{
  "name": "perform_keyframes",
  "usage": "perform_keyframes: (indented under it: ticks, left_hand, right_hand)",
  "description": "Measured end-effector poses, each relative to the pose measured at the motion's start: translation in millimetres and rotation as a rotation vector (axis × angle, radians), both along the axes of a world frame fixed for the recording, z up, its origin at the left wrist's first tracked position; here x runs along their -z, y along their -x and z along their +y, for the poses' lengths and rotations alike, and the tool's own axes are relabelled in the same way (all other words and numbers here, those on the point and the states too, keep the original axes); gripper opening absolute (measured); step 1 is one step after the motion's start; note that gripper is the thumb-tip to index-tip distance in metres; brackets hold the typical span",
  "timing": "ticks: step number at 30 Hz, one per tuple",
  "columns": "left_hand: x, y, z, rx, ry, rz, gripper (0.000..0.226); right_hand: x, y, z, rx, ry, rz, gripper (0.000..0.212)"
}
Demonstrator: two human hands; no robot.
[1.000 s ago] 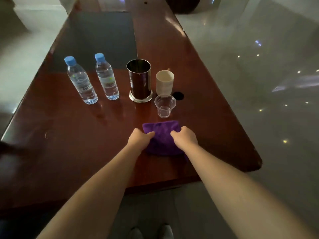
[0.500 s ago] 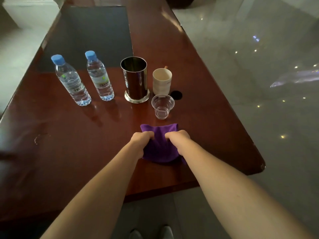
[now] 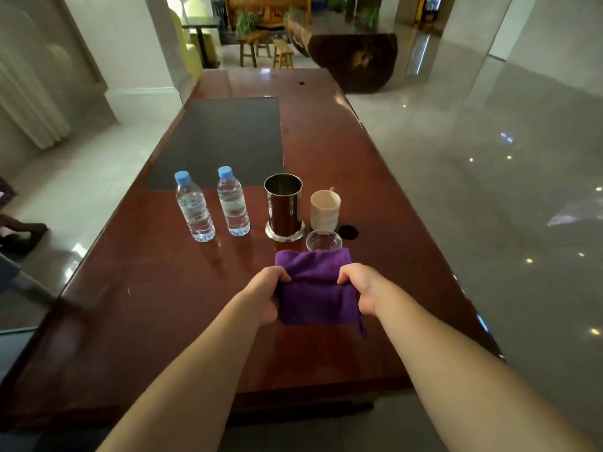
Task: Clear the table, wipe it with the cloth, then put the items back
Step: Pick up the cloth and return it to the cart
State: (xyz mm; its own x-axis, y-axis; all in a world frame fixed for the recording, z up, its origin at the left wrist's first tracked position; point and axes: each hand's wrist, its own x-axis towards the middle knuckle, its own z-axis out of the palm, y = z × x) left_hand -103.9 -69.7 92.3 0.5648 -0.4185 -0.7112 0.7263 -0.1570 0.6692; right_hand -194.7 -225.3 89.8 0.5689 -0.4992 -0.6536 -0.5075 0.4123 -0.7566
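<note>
A folded purple cloth (image 3: 315,288) is held up over the near part of the red-brown table (image 3: 156,308). My left hand (image 3: 266,296) grips its left edge and my right hand (image 3: 360,290) grips its right edge. Behind the cloth stand two water bottles with blue caps (image 3: 194,207) (image 3: 233,202), a tall shiny metal cup (image 3: 283,207), a beige paper cup (image 3: 324,210) and a clear plastic cup (image 3: 323,241), whose lower part the cloth hides.
A dark grey mat (image 3: 225,138) lies on the far left half of the table. A round black hole (image 3: 347,231) sits right of the clear cup. Glossy floor (image 3: 489,190) lies to the right; a dark wooden counter (image 3: 355,57) and stools (image 3: 261,50) stand beyond.
Both hands have lifted the cloth off the table and drawn its edges apart, so it now covers the bottom of the clear cup. My view has tilted upward toward the room.
</note>
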Motion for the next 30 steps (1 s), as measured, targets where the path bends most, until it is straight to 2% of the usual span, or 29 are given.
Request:
perform_keyframes:
  ticks: [4, 8, 14, 18, 22, 23, 26, 30]
  left_hand:
    - [-21, 3, 11, -0.013, 0.066, -0.007, 0.031]
    - [-32, 2, 30, -0.04, 0.112, -0.014, 0.029]
    - [-45, -23, 83, -0.152, 0.095, -0.049, 0.027]
    - [-53, -47, 138, -0.287, 0.09, -0.047, 0.027]
    - [-60, -67, 208, -0.448, 0.099, -0.07, 0.057]
    - [-63, -72, 226, -0.493, 0.099, -0.079, 0.059]
    - [-74, -83, 280, -0.62, 0.099, -0.132, 0.047]
    - [-87, -81, 349, -0.757, 0.11, -0.175, 0.048]
  right_hand:
    - [-26, -4, 5, -0.046, 0.016, -0.05, 0.019]
    - [-39, -16, 15, -0.099, 0.029, -0.087, 0.034]
    - [-54, -62, 61, -0.231, 0.027, -0.132, 0.029]
    - [-61, -109, 113, -0.391, -0.015, -0.149, 0.021]
    - [-68, -158, 178, -0.557, -0.058, -0.163, 0.021]
    - [-70, -171, 196, -0.599, -0.069, -0.163, 0.021]
    - [-79, -204, 255, -0.732, -0.109, -0.169, 0.02]
    - [-95, -232, 332, -0.936, -0.151, -0.186, 0.024]
